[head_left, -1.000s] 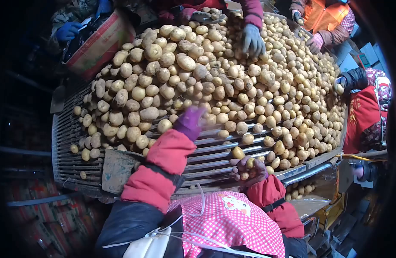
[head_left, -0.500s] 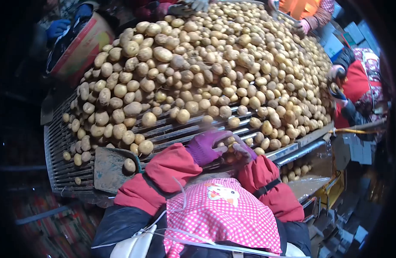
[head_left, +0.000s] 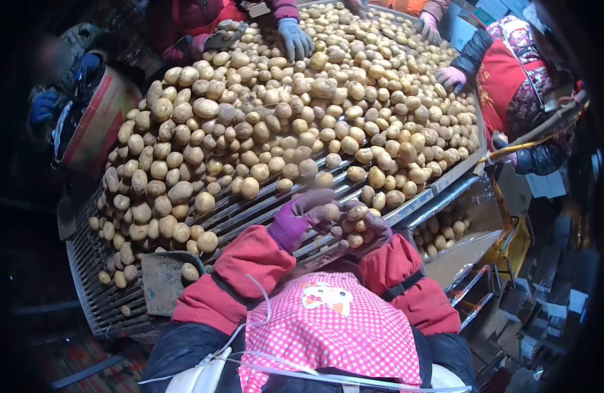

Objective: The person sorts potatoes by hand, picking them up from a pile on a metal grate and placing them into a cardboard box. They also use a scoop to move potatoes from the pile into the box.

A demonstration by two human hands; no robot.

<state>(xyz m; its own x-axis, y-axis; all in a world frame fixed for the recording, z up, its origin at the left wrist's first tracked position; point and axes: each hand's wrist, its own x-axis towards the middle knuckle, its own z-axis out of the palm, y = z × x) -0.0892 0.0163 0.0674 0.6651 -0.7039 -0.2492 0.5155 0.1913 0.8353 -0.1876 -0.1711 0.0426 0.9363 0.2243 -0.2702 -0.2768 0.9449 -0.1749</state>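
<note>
In the head view, my left hand (head_left: 295, 221), in a purple glove, is curled with its fingertips round a small potato (head_left: 331, 211). Close beside it, my right hand (head_left: 375, 229) is gloved too and cups several small potatoes (head_left: 356, 226) against its palm. Both hands are low over the near edge of a slatted metal rack (head_left: 256, 219). Beyond them, a large heap of potatoes (head_left: 262, 124) covers most of the rack. To the left of my sleeve lies a flat metal scoop (head_left: 161, 281) with one potato (head_left: 189, 272) on it.
An open box lined with plastic (head_left: 469, 245), holding potatoes, stands at the right below the rack's rim. Co-workers' gloved hands (head_left: 294, 39) touch the heap at the far side and right. A person at the left is by a carton (head_left: 95, 121).
The view has shifted, showing more of the people at the far side. My hands have parted slightly, and potatoes now show in both. A co-worker's gloved hand at the right now rests on the heap.
</note>
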